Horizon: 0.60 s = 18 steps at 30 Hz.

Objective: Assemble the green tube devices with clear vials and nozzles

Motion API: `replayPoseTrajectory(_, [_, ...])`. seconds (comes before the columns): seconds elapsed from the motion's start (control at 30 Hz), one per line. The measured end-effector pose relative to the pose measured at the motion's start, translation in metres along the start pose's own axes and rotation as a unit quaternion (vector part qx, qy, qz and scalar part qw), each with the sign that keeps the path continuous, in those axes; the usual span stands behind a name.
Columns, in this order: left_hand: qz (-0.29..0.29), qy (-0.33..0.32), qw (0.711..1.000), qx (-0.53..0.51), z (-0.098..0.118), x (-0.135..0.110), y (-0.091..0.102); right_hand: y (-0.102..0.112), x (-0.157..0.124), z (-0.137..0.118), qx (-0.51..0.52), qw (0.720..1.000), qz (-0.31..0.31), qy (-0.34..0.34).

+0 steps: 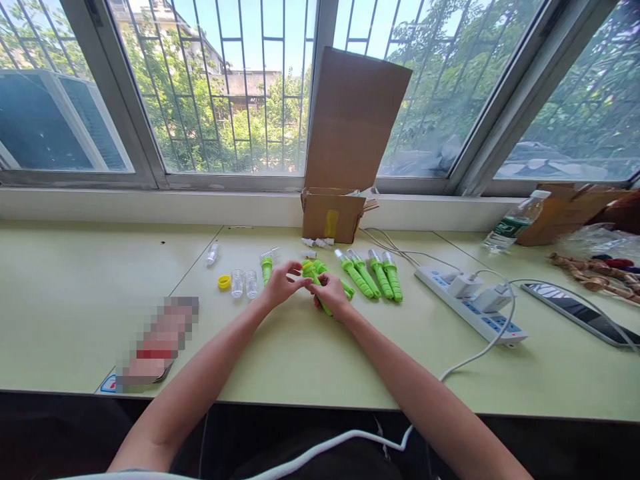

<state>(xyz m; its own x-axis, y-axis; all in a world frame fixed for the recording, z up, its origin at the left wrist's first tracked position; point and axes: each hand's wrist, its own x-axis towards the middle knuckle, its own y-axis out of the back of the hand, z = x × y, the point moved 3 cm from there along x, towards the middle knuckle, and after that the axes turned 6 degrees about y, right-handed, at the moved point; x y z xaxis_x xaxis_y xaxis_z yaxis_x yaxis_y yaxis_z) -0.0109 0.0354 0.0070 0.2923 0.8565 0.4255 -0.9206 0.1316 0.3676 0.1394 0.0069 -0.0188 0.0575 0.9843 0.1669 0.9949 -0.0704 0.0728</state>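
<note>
Near the table's middle, my right hand [330, 293] is closed around a green ridged stick [315, 279] with a yellow ring at its top. At that upper end, the fingers of my left hand [283, 283] pinch in; the exact contact is partly hidden. Behind it, another green stick [320, 267] lies partly covered by my right hand. Left of my left hand stands a green stick [267, 268] with a clear top. Farther left are two clear plastic cups [244, 284] and a yellow ring [224, 283]. Several green sticks with clear tops [373, 273] lie to the right.
Behind my hands, an open cardboard box [327, 213] has small white pieces [317, 243] before it. A small clear piece [213, 253] lies at left, near a pixelated object [160, 343]. At right are a power strip [470, 303], cables, a phone [580, 312] and a bottle [517, 220].
</note>
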Motion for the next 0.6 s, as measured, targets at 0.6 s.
replayPoseTrajectory(0.6, [0.011,-0.019,1.000,0.015,0.0063,-0.0005,0.0035,-0.0050,-0.0034,-0.0084,0.028,0.997,-0.065,0.020])
